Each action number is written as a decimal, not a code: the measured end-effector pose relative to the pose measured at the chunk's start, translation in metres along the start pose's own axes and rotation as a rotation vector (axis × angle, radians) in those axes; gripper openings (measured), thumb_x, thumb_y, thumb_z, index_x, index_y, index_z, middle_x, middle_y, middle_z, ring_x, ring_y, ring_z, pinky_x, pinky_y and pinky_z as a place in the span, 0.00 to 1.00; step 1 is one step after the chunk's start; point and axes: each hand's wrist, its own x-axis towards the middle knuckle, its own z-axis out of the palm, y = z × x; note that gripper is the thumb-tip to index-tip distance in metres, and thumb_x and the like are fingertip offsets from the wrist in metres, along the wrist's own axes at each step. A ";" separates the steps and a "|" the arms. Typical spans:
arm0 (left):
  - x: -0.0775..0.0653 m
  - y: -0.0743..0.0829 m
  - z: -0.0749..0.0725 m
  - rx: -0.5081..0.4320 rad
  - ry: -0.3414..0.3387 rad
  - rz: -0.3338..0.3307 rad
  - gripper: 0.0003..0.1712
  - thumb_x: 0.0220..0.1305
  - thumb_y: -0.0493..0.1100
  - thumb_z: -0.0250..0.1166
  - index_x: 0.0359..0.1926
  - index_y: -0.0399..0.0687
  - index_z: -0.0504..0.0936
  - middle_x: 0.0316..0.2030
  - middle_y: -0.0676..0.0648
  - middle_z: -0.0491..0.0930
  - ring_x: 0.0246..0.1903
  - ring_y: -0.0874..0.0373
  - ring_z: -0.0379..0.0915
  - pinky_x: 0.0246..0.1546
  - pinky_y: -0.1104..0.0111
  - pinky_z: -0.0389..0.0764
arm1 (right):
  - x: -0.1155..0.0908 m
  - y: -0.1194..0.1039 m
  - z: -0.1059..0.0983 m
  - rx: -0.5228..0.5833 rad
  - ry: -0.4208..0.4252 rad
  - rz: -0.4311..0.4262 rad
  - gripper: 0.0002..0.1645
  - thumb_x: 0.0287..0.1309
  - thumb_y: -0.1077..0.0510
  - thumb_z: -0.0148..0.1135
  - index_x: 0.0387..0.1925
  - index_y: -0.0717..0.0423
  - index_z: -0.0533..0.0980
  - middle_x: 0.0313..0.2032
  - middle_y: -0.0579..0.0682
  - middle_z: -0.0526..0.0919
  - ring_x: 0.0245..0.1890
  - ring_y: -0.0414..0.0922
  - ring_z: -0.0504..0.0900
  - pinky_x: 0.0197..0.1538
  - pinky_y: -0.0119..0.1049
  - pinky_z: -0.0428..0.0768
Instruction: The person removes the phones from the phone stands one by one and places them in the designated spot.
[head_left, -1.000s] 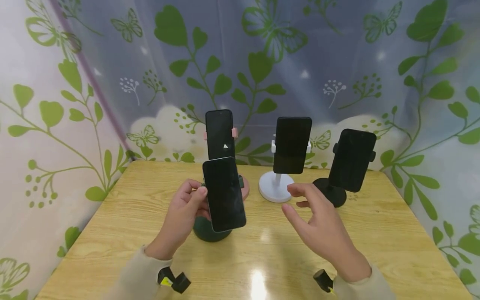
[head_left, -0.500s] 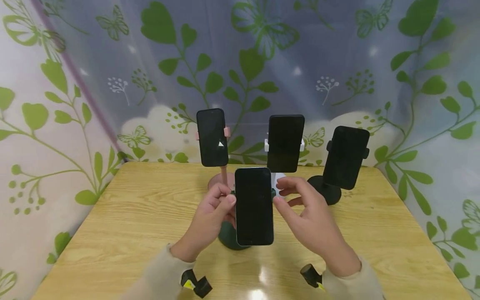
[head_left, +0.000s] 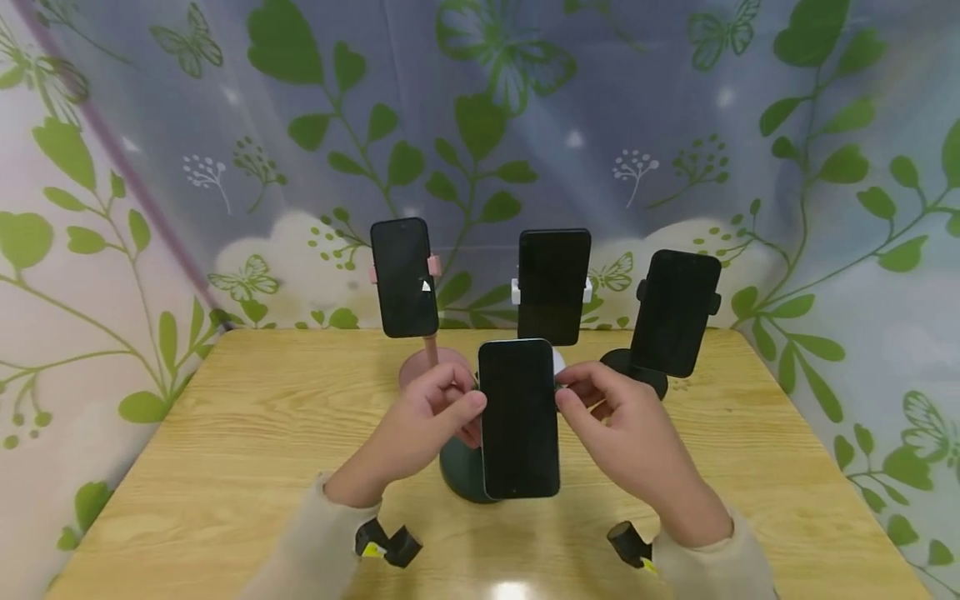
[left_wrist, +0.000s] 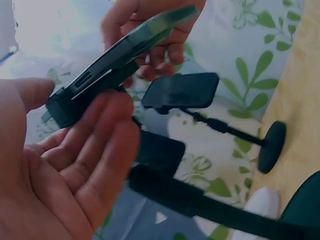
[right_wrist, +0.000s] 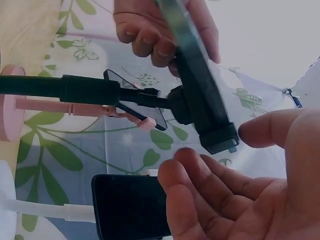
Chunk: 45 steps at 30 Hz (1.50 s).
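Observation:
A black-screened smartphone (head_left: 519, 419) stands in a dark green phone holder, whose round base (head_left: 461, 472) shows below it on the table. My left hand (head_left: 420, 432) pinches the holder's clamp (left_wrist: 64, 106) at the phone's left edge, thumb in front and fingers behind. At the right edge, my right hand (head_left: 626, 435) has its thumb and curled fingertips round the other clamp end (right_wrist: 219, 141). The holder's post (right_wrist: 90, 89) runs from behind the phone to the base; in the head view the phone hides most of it.
Behind stand three more phones in holders: a pink holder (head_left: 434, 267) at left, a white holder (head_left: 515, 292) in the middle, a black holder (head_left: 714, 303) at right. A leaf-patterned curtain (head_left: 495, 158) closes off the back of the wooden table (head_left: 247, 467).
The phone in the green holder has shifted right and stands more upright, turned by my left hand. My right hand's thumb and fingers have come in to the right clamp end.

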 end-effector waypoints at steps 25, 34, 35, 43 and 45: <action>-0.009 0.008 -0.006 0.303 0.035 0.052 0.07 0.71 0.43 0.69 0.44 0.50 0.80 0.31 0.56 0.84 0.26 0.59 0.79 0.28 0.67 0.82 | 0.002 0.000 0.006 -0.034 -0.076 0.012 0.10 0.77 0.50 0.57 0.44 0.49 0.82 0.31 0.40 0.80 0.34 0.40 0.78 0.38 0.35 0.79; -0.012 0.011 -0.011 0.323 0.053 0.035 0.09 0.70 0.43 0.70 0.47 0.47 0.82 0.31 0.54 0.85 0.27 0.59 0.80 0.30 0.66 0.83 | 0.003 -0.002 0.011 -0.037 -0.091 -0.009 0.10 0.78 0.50 0.55 0.40 0.48 0.78 0.29 0.40 0.76 0.29 0.39 0.75 0.34 0.35 0.75; -0.011 0.011 -0.011 0.323 0.051 0.038 0.09 0.70 0.43 0.70 0.47 0.46 0.82 0.31 0.54 0.85 0.26 0.59 0.80 0.30 0.66 0.83 | 0.003 -0.002 0.011 -0.041 -0.086 -0.010 0.10 0.78 0.50 0.55 0.40 0.48 0.78 0.28 0.40 0.76 0.28 0.39 0.75 0.33 0.35 0.75; -0.011 0.011 -0.006 0.303 0.043 0.053 0.11 0.70 0.41 0.70 0.50 0.43 0.81 0.30 0.54 0.85 0.25 0.59 0.79 0.29 0.67 0.83 | 0.000 -0.001 0.010 -0.060 -0.081 -0.028 0.09 0.78 0.51 0.55 0.40 0.48 0.77 0.27 0.40 0.75 0.24 0.38 0.72 0.30 0.34 0.73; -0.010 0.011 -0.006 0.302 0.042 0.056 0.11 0.70 0.42 0.69 0.50 0.43 0.81 0.30 0.54 0.85 0.25 0.59 0.78 0.29 0.68 0.82 | 0.000 0.000 0.009 -0.063 -0.080 -0.034 0.10 0.78 0.51 0.54 0.39 0.48 0.77 0.26 0.40 0.74 0.22 0.38 0.71 0.29 0.34 0.72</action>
